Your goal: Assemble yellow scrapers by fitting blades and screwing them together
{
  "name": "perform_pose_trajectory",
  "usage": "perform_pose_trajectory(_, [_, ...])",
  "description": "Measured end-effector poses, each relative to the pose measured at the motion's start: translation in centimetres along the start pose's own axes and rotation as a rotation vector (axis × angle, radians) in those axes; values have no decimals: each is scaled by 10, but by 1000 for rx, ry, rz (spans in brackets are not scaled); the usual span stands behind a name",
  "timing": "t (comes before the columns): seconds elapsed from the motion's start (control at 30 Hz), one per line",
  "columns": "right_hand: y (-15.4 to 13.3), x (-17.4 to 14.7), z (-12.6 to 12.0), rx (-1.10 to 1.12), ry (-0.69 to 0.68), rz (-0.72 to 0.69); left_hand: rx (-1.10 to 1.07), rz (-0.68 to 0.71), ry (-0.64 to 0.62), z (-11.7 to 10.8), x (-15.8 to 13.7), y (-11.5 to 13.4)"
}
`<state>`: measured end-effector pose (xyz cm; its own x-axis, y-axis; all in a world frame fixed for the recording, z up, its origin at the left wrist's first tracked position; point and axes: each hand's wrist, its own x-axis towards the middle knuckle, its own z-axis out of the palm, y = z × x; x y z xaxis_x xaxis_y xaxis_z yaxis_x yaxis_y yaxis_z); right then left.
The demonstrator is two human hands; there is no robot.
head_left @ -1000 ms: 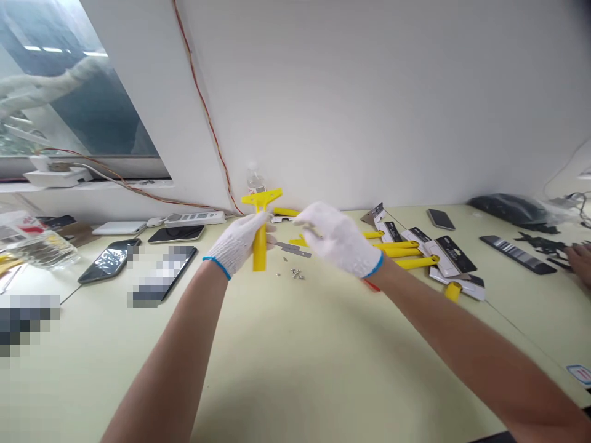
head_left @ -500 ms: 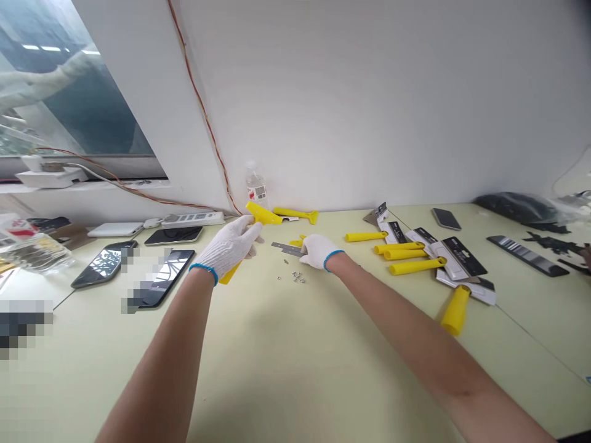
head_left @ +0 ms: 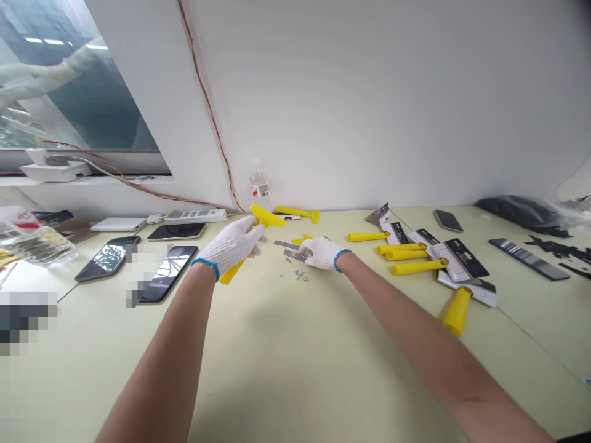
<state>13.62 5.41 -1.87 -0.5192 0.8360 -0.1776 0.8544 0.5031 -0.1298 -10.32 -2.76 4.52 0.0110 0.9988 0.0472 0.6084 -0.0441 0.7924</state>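
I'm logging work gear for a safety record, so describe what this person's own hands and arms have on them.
The left hand and right hand wear matching white knitted gloves, each edged at the wrist with a bright blue band. The forearms are bare, with no sleeve or watch in view.

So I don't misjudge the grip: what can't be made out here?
Head view, yellow tool: handle's middle hidden by the left hand.
Head view, nearer metal strip: right end hidden by the right hand; whether it's pinched can't be told.
Head view, small metal pieces: too small for exact shapes.
Head view, dark object: cut off by left edge, pixelated.
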Motion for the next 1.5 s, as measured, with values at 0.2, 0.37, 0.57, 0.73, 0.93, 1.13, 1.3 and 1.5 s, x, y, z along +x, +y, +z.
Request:
perform_pose_trajectory(0.2, [22, -10, 26, -84, 384, -140, 121, -5, -48, 1, -7, 8])
perform_pose_trajectory(0.37, [27, -31, 6, -79, 488, -112, 136, 37, -86, 7, -5, 9])
perform_pose_trajectory(0.57, [7, -50, -20, 33, 437, -239, 143, 74, -183, 18, -2, 7])
perform_pose_trajectory(0.73, [6, -58, -27, -21, 447, -188, 200, 169, -45, 25, 3, 2])
perform_pose_trajectory(0.93, [6, -59, -30, 606, 291, -11, 239, 251, 7, 42, 13, -8])
perform_pose_trajectory(1.13, [2, -59, -32, 903, 310, 58, 296, 277, 161, 48, 14, -3])
perform_pose_trajectory(1.3, [-2, -62, -30, 973, 263, 49, 387, 373, 75, 52, 15, -2])
perform_pose_trajectory(1.5, [-7, -59, -24, 978, 268, 159, 470, 420, 92, 61, 14, 1])
